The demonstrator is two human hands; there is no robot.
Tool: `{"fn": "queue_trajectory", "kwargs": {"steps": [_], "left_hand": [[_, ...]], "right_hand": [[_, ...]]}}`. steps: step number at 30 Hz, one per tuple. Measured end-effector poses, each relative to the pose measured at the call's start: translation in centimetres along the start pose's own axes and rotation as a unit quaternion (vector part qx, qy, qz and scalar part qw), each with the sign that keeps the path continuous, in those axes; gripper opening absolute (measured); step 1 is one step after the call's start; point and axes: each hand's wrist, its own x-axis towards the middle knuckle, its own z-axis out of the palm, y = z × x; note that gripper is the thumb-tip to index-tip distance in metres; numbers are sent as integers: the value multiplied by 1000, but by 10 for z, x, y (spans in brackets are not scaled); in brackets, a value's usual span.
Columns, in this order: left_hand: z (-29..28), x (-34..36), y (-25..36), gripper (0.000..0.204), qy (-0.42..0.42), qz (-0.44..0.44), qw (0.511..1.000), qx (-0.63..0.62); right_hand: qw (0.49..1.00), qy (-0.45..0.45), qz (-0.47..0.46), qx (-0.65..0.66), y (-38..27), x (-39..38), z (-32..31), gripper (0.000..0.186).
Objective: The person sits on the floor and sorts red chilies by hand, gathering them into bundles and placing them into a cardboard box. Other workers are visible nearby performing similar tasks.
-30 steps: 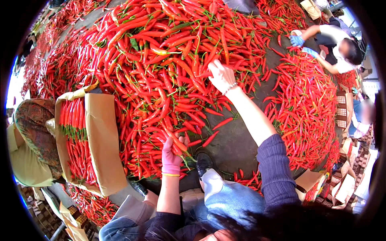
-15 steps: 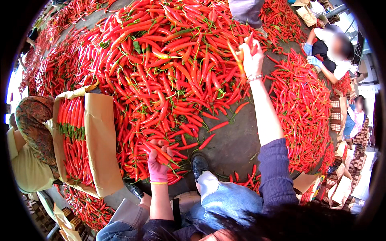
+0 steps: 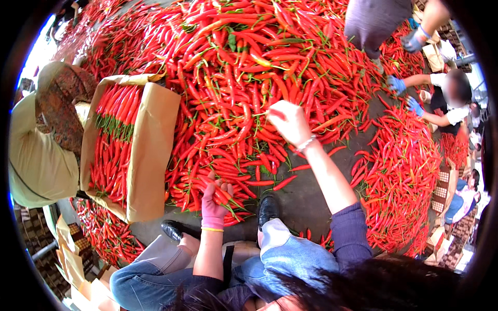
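A large heap of red chili peppers [image 3: 228,88] with green stems spreads in front of me. My left hand [image 3: 213,203], in a pink glove with bare fingertips, is closed around a few red chili peppers [image 3: 224,195] at the heap's near edge; their stems point toward me. Over the middle of the heap is my right hand [image 3: 291,123], bare with a bracelet at the wrist. Its fingers are bent closed, and a bit of red chili pepper [image 3: 276,113] shows between them. How many it holds is hidden.
At left stands a paper-lined box [image 3: 150,160] with chili peppers laid in rows, beside a seated person [image 3: 41,150]. Another chili heap [image 3: 397,176] lies at right, near a person with blue gloves [image 3: 397,84]. My shoe [image 3: 268,208] rests against the near heap.
My right hand has come back from the far right, leftward and nearer; the orange-tinted pepper no longer shows in it. My left hand keeps its peppers. The view has shifted, and the co-worker's gloved hands moved apart.
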Motion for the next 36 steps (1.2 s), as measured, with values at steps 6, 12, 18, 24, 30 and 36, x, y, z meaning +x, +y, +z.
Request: {"fn": "queue_trajectory", "kwargs": {"steps": [6, 12, 18, 24, 30, 36], "left_hand": [[5, -3, -6, 51, 2, 1, 1000, -3], [-10, -24, 15, 54, 34, 70, 997, -26], [-8, -26, 15, 54, 19, 28, 999, 7], [-16, -34, 45, 52, 16, 89, 996, -18], [3, -26, 21, 48, 8, 43, 999, 12], [-4, -41, 54, 58, -33, 96, 992, 69]], "right_hand": [[850, -351, 74, -386, -6, 5, 66, 26], [874, -407, 12, -264, -32, 5, 45, 25], [846, -320, -59, -422, -20, 3, 161, 14], [914, -241, 66, -320, -41, 8, 131, 15], [867, -188, -46, -460, 18, -44, 189, 15], [955, -220, 173, -97, -27, -24, 108, 44]]}}
